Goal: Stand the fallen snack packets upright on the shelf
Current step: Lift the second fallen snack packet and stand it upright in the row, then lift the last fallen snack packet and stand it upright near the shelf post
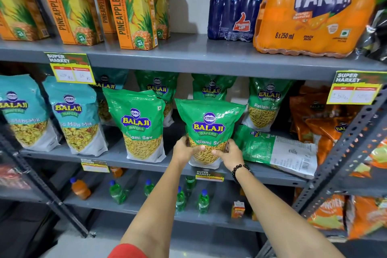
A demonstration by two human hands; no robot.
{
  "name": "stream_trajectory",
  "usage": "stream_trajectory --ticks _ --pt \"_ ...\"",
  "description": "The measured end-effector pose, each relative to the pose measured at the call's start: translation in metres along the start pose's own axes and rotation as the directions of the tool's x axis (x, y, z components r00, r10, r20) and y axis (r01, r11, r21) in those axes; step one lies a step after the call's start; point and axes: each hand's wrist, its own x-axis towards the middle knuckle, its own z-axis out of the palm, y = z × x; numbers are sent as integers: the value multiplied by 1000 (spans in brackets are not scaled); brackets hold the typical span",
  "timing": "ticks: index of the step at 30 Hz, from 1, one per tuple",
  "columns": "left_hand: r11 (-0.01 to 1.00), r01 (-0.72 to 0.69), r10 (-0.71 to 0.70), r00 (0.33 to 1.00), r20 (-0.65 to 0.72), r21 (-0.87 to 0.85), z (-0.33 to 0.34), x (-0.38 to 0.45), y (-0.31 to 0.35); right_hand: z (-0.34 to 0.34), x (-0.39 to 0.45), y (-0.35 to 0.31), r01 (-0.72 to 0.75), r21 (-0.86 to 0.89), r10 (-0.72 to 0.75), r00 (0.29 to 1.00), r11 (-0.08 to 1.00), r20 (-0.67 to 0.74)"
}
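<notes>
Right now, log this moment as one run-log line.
phase: standing packet | both hands: left hand, right hand gripping upright Ratlami Sev packet at shelf edge | remaining: fallen Ratlami Sev packet lying right

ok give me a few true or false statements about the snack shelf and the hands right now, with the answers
1. Both hands hold one green Ratlami Sev packet near its bottom: the left hand on its left side, the right hand on its right. True.
2. The held packet is lying flat. False: it is upright, at the front edge of the middle shelf.
3. A green fallen packet lies on its side just right of the held one. True.
4. The Fanta pack sits on the same shelf as the snacks. False: it is on the shelf above.
5. The bead bracelet is on the left wrist. False: it is on the right wrist.
</notes>
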Motion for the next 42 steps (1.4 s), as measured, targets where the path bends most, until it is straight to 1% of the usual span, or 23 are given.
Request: stream_trajectory --ticks 6,11,14,16,19,23,27,28,31,32,36,38,40,42 --pt "998 -11 12 1000 -16 54 1 -5 1 -1 -3 0 -17 -36 16 1000 999 -2" --pt "998 -17 18 1000 -21 53 3 -4 -1 1 -2 -1 -30 -22 30 1000 999 3" --pt "998 7 -4 999 -44 64 4 -5 -1 -2 -4 1 -59 -26 59 998 998 1" --pt "996 45 -39 997 -66 82 6 -7 -2 -5 -7 2 -96 -62 96 995 993 -3" --pt "977 127 -114 990 -83 170 11 -13 -7 -13 -13 6 -146 -97 146 989 984 -10" --pt "940 183 -186 982 -19 286 28 -25 -19 -27 -23 10 -160 -112 158 987 981 -28" --pt "856 261 -256 964 -74 446 54 -39 -18 -47 -34 14 -183 -128 168 978 975 -121" --pt "854 277 -278 958 -63 441 63 -41 -16 -53 -36 16 -192 -129 173 974 973 -144" --pt "914 318 -345 936 70 254 93 -46 -10 -72 -41 21 -213 -160 183 965 964 -186" --pt "921 318 -347 933 101 227 104 -47 -6 -80 -40 22 -221 -171 188 963 960 -194" --pt "930 299 -333 932 145 212 148 -37 5 -110 -28 26 -220 -168 180 957 961 -227" --pt "931 315 -345 923 167 185 174 -27 14 -129 -14 28 -225 -172 177 950 959 -257" --pt "924 341 -370 910 184 172 185 -22 18 -138 -6 23 -219 -210 164 954 953 -250" --pt "915 363 -394 897 199 174 204 -13 22 -155 10 23 -207 -296 140 963 933 -231"
